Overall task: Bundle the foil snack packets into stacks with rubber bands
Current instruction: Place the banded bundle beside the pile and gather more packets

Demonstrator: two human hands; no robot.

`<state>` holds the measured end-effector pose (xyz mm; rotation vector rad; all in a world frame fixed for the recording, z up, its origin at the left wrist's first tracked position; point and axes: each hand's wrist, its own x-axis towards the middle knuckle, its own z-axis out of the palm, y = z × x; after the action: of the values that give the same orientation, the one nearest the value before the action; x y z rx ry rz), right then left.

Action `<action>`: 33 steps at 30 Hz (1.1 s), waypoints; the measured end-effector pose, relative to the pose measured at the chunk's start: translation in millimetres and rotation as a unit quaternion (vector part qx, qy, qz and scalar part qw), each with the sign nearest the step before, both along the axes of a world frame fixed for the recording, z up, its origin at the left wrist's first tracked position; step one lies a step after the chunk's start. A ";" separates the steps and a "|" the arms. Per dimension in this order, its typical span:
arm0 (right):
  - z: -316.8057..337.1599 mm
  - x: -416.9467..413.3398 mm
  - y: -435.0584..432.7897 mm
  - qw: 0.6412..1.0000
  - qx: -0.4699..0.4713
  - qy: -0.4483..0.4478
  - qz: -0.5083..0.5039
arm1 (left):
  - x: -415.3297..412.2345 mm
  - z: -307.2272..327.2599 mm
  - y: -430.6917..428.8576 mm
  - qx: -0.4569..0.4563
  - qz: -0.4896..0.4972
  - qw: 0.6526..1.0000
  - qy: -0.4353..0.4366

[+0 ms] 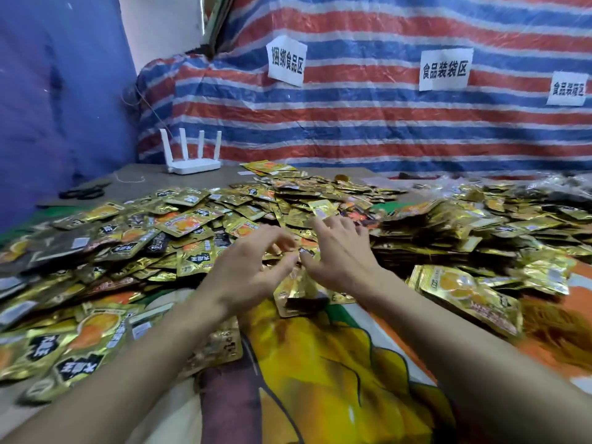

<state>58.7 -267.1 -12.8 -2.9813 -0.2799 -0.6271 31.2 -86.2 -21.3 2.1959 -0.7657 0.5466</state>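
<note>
Gold foil snack packets (189,224) lie in a wide loose pile across the table. A small upright stack of packets (299,298) stands at the pile's near edge, between my two hands. My left hand (253,270) hovers over its left side with loosely curled fingers and nothing visibly held. My right hand (341,248) reaches into the pile with spread fingers touching the packets, its thumb close to my left thumb. A thick stack of packets (464,291) lies to the right. I see no rubber band on either hand.
A printed yellow and orange cloth (320,363) covers the table's near part. At the back left are a white router (192,163), black scissors (85,192) and a thin loop of string or band (129,179). A striped tarp (368,123) with paper labels rises behind.
</note>
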 end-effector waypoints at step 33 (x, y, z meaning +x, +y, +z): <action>-2.0 1.5 45.9 0.954 -0.013 0.266 -0.138 | 49.9 -12.2 52.9 0.277 0.263 0.902 0.201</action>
<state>60.2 -221.2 -14.8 -3.0863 0.1702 0.1847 81.1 -33.3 -33.4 2.9405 -0.0869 0.1001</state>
